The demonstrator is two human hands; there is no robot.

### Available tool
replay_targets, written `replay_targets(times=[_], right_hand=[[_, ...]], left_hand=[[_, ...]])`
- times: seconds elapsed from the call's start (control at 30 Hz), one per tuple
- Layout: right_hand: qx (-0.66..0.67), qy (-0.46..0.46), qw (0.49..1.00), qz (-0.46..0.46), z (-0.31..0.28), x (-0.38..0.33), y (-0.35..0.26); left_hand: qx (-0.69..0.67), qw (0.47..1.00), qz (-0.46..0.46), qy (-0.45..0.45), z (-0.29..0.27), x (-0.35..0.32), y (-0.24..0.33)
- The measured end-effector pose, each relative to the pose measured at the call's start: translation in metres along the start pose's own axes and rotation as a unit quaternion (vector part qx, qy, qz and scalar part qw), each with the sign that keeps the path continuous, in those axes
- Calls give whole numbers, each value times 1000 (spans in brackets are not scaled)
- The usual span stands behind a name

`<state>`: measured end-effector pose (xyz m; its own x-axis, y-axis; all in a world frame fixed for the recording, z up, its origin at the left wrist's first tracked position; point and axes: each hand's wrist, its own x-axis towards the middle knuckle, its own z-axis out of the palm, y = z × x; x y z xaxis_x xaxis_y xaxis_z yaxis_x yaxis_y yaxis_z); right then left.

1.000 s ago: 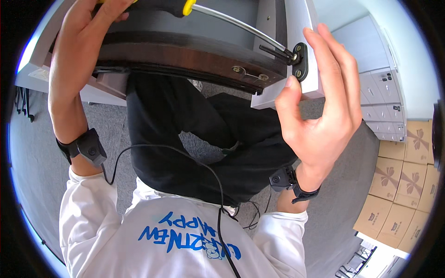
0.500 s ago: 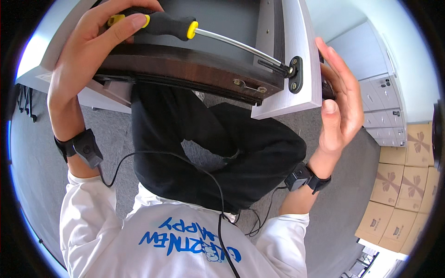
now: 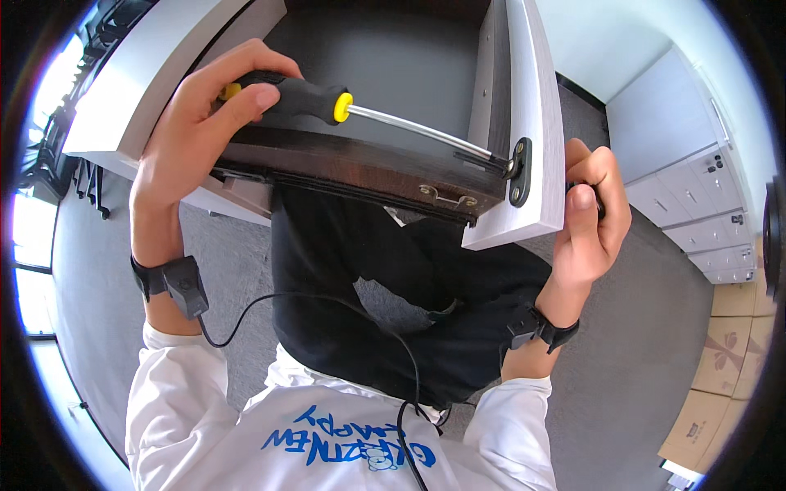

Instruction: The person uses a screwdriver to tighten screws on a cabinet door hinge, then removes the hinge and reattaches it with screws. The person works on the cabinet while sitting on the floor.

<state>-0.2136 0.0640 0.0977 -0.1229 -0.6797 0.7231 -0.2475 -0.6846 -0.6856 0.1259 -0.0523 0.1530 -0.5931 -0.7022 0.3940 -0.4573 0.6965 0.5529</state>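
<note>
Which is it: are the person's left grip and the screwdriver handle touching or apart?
Touching. The head view shows the left grip closed around the screwdriver handle, its thumb on the black surface.

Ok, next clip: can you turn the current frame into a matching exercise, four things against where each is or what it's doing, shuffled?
Things:
1. Screwdriver
2. Black bracket
3. Right hand
4. Cardboard boxes

Places and states:
A. Stacked near the right edge of the view
B. Fingers curled round a dark piece
C. Against the inner face of the pale panel
D. Held by its handle in the left hand

Right pairs: 1-D, 2-C, 3-B, 4-A
</note>
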Motion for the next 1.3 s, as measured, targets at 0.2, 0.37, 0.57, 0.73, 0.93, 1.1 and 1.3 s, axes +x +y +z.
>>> replay_targets(times=[0.2, 0.37, 0.57, 0.73, 0.93, 1.1, 1.3], right_hand=[[-29, 1, 1000, 12, 1, 0, -5], [-4, 2, 999, 32, 2, 1, -7], [1, -17, 999, 39, -1, 2, -9], [0, -25, 999, 38, -3, 2, -9], [-5, -35, 998, 46, -4, 4, -9], [-10, -45, 998, 48, -6, 4, -11], [-17, -56, 997, 57, -7, 4, -13]], left_hand=[[58, 996, 62, 38, 5, -7, 3], [99, 987, 105, 70, 7, -10, 2], [101, 978, 156, 93, 10, -10, -1], [133, 967, 185, 112, 10, -9, 0], [78, 983, 124, 107, 11, -10, 5], [79, 991, 82, 69, 12, -9, 2], [76, 988, 122, 49, 3, -4, -6]])
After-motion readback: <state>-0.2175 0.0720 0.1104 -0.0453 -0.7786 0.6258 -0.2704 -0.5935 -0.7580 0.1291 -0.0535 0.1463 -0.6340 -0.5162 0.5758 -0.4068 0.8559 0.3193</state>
